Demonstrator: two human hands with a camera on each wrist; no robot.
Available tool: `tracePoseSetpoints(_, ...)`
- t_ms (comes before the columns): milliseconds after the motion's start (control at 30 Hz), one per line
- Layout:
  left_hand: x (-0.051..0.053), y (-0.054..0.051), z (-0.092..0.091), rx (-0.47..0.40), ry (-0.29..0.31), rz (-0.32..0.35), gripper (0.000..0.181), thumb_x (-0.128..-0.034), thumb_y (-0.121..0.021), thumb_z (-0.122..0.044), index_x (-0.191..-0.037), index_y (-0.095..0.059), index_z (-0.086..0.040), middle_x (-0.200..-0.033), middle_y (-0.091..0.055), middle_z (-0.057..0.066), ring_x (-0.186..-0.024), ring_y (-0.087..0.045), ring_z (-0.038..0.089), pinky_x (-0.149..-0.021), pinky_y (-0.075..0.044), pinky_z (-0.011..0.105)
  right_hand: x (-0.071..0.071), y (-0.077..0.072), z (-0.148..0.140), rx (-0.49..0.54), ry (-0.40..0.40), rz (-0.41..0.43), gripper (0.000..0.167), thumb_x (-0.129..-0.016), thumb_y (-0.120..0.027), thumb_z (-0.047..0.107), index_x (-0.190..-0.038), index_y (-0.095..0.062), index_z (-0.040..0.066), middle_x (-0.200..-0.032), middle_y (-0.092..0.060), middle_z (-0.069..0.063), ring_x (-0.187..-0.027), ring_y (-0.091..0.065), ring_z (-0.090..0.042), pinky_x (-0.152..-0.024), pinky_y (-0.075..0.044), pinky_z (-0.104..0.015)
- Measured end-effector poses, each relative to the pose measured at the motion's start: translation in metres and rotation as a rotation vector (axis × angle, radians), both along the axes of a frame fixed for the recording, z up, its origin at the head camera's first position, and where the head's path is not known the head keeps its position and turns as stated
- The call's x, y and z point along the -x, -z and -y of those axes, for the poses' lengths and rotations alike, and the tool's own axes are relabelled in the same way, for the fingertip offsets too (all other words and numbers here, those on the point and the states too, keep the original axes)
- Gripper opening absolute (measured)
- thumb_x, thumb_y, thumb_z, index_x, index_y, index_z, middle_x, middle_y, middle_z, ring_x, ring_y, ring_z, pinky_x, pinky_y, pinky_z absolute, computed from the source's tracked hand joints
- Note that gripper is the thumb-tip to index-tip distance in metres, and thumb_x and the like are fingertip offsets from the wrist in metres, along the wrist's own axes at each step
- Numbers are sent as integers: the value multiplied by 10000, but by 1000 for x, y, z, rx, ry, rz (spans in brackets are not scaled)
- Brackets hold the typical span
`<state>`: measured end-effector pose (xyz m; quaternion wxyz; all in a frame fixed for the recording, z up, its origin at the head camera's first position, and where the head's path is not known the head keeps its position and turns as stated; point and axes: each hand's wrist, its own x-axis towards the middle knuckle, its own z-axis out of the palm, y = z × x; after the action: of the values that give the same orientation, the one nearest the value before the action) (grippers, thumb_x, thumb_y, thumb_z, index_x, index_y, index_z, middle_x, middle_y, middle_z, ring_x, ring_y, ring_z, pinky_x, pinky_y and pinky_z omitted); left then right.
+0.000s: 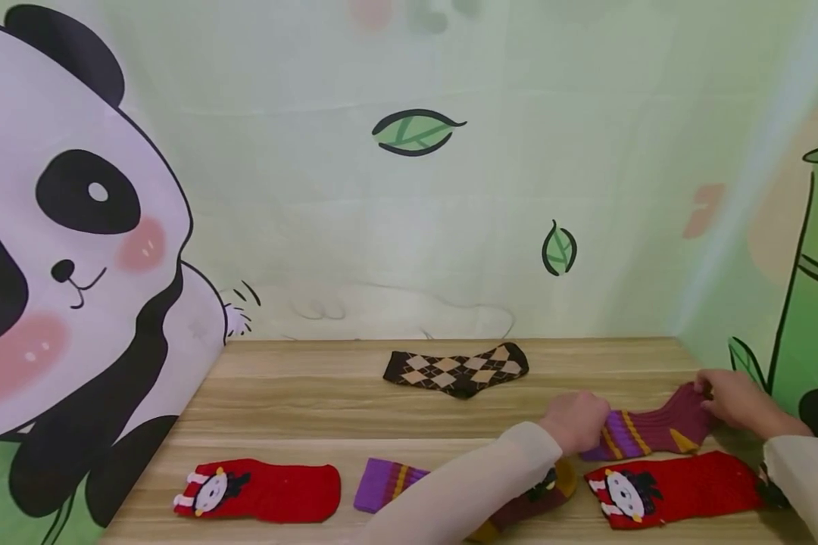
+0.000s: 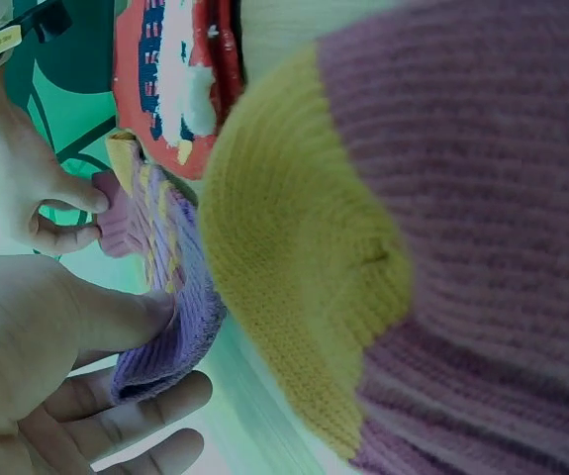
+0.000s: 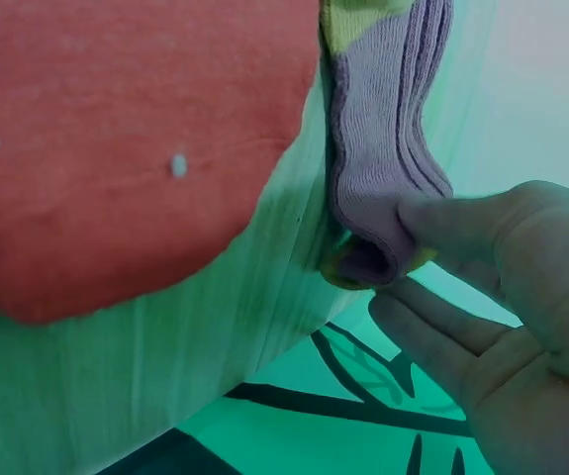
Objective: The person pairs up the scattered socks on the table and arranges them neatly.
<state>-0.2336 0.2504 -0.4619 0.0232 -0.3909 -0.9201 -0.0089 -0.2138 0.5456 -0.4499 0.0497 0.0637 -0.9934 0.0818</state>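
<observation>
Between the two hands stretches a maroon ribbed sock (image 1: 654,430) with a purple striped cuff and a mustard heel. My left hand (image 1: 576,420) pinches its purple cuff, thumb on top and fingers beneath in the left wrist view. At the toe end, my right hand (image 1: 739,401) holds the maroon knit between thumb and fingers, also visible in the right wrist view (image 3: 378,148). A matching sock (image 1: 387,484) lies under the left forearm, its middle hidden by the sleeve. Just in front of the held sock lies a red sock (image 1: 705,488) with a cartoon face.
Another red sock (image 1: 286,492) with a cartoon face lies at the front left of the wooden table (image 1: 279,409). A brown and beige argyle sock (image 1: 457,371) lies near the back edge. Behind rises a pale green backdrop (image 1: 300,189) with a panda print.
</observation>
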Motion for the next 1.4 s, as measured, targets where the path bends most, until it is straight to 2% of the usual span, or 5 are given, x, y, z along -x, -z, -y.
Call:
tracePoseSetpoints(167,1,-3,4,-25,5,18,149,-949,-748,-338,-1095,-737,-312,-958,-699,-173,-691,-517,-15,-670,-502,151,-5,-3,1,-6,-3,-41,147,-776,-715,-100,-827,-610,-8,-804,-644,-151,-700,-555,-247,-613,-472,-397)
tracePoseSetpoints(567,-1,-16,10,-47,36,13,44,-967,-729,-246,-1002,-747,-265,-876,-681,-145,-661,-503,-6,-605,-460,143,-8,-12,5,36,-11,-92,196,-747,-597,-165,-823,-606,15,-805,-641,-138,-684,-502,-209,-587,-429,-358)
tracePoseSetpoints(900,-1,-25,16,-60,62,-15,44,-971,-720,-199,-955,-735,-238,-861,-662,-127,-664,-491,3,-589,-435,129,-5,-17,7,17,-61,-139,228,-724,-598,-166,-809,-605,46,-794,-630,-105,-677,-468,-185,-599,-414,-361)
tracePoseSetpoints(1200,2,-35,21,-90,94,-26,98,-967,-711,-151,-906,-742,-221,-819,-655,-124,-656,-493,3,-576,-422,117,-5,-25,10,-7,-82,-151,273,-714,-596,-187,-861,-642,38,-834,-658,-166,-734,-575,-269,-601,-435,-360)
tracePoseSetpoints(1400,3,-41,25,-124,92,-11,109,-962,-710,-134,-900,-747,-216,-814,-670,-128,-650,-503,-9,-597,-433,112,-10,-30,14,-19,-118,-216,329,-714,-597,-197,-939,-706,17,-863,-647,-187,-707,-474,-228,-565,-351,-307)
